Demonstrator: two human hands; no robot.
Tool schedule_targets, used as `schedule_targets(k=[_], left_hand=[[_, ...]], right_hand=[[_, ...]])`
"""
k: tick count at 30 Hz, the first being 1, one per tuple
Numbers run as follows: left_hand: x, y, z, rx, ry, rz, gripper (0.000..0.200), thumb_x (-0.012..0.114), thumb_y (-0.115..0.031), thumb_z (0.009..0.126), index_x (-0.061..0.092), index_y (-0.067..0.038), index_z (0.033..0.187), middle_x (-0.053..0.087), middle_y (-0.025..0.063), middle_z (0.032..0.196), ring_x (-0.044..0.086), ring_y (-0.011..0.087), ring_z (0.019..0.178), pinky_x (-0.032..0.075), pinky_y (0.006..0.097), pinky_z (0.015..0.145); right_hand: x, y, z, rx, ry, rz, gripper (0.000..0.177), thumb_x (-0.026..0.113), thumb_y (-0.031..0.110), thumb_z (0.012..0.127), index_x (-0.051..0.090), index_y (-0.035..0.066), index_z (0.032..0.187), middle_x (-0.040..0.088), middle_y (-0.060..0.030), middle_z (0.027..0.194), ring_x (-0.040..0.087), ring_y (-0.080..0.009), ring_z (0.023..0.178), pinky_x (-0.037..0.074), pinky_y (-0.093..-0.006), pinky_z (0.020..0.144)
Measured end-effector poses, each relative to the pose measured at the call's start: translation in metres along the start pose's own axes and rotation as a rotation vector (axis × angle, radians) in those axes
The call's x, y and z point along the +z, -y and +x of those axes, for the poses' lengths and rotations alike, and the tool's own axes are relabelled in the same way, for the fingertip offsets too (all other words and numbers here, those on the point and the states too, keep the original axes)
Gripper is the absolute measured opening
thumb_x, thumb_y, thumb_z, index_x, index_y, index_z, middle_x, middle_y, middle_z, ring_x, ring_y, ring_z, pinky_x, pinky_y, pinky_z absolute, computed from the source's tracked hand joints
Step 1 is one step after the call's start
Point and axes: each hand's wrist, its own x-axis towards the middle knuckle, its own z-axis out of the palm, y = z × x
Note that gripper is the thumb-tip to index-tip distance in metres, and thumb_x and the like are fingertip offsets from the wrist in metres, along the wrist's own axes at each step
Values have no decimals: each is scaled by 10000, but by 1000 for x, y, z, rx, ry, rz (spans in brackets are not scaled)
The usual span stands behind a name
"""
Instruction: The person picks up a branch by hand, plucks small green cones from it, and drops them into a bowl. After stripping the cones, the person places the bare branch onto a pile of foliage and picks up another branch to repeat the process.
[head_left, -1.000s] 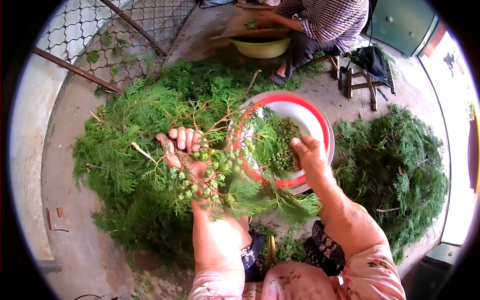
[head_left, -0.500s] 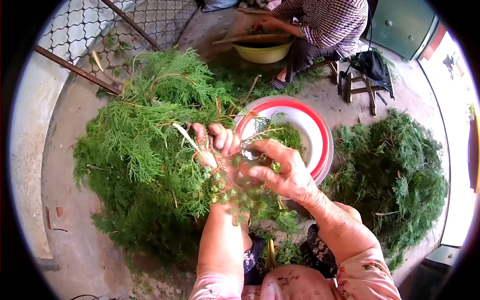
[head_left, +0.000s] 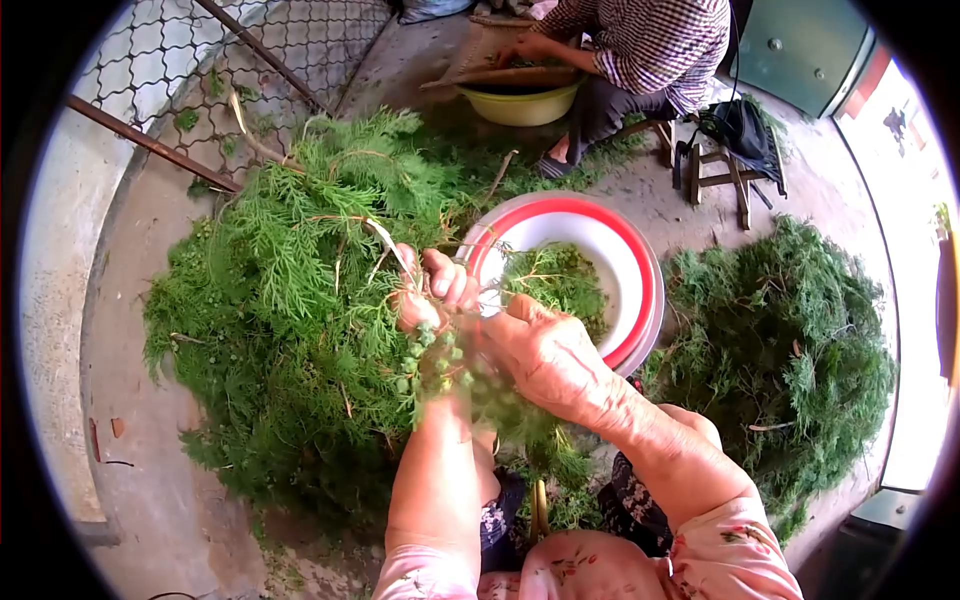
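Left hand (head_left: 432,290) is closed tight around a cypress sprig (head_left: 432,352) loaded with little green cones, held up just over the edge of the red-rimmed bowl (head_left: 575,208). Right hand (head_left: 545,355) is curled shut on the same sprig, right up against the left. Big green pile (head_left: 270,300) sits to the left on the floor, another pile (head_left: 790,330) to the right. Someone else (head_left: 650,40) works over a yellow basin (head_left: 520,102) further back.

A person in a checked shirt (head_left: 650,40) sits at the far edge of the grey concrete floor (head_left: 160,440), by a round yellow plastic bowl (head_left: 522,102). A small wooden stool (head_left: 720,181) with a black bag (head_left: 742,122) on it stands near.
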Motion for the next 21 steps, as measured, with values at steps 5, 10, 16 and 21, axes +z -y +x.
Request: schedule_targets(k=[5, 10, 16, 21], left_hand=[[-9, -7, -9, -178, -265, -189, 245, 584, -322, 857, 517, -99, 931, 468, -11, 649, 362, 121, 509, 377, 304, 504], [-3, -30, -5, -30, -501, -33, 326, 455, -367, 924, 507, -71, 799, 405, -21, 560, 354, 112, 482, 320, 247, 431], [6, -32, -2, -119, -691, -130, 377, 441, -414, 924, 525, -94, 744, 385, -32, 518, 320, 106, 450, 321, 265, 411], [16, -21, 1, -164, -649, -48, 389, 406, -421, 937, 526, -98, 757, 399, -33, 529, 328, 94, 436, 320, 256, 410]], right_hand=[[11, 2, -8, 44, 34, -193, 112, 522, 91, 812, 496, -16, 834, 563, -205, 739, 608, -325, 621, 501, -404, 540], [-5, -24, -18, 153, 36, -80, 158, 580, 115, 783, 503, -18, 818, 578, -194, 774, 618, -335, 672, 509, -394, 570], [-19, -75, -18, 228, -229, -154, 276, 619, -24, 689, 614, 59, 952, 560, -140, 947, 569, -324, 862, 481, -368, 744], [-22, -68, -9, 224, -303, -188, 258, 603, 10, 771, 597, 12, 1029, 562, -163, 1035, 572, -292, 935, 458, -328, 802]])
